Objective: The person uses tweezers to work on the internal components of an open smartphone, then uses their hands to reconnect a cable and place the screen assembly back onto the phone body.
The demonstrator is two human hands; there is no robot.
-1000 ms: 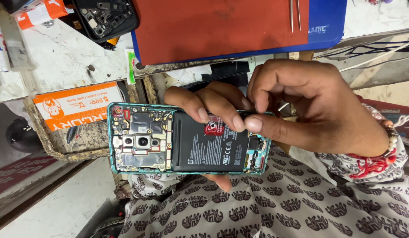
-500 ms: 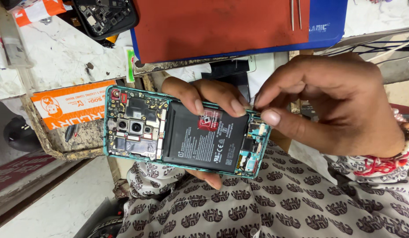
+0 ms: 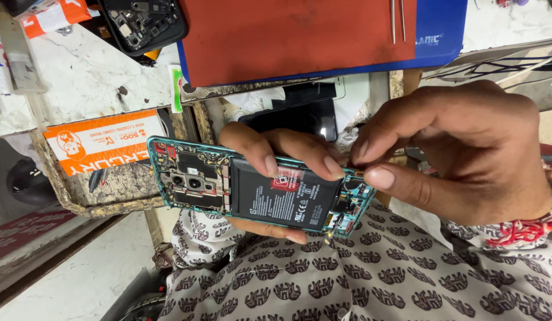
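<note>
Resting above the patterned lap, the opened teal smartphone with black battery and exposed circuit boards is being gripped by the left hand, fingers curled over its top edge, thumb underneath. The right hand is pinching thumb and forefinger together at the phone's lower end. A red work mat is lying on the bench beyond, an orange-and-white cardboard box to the side.
</note>
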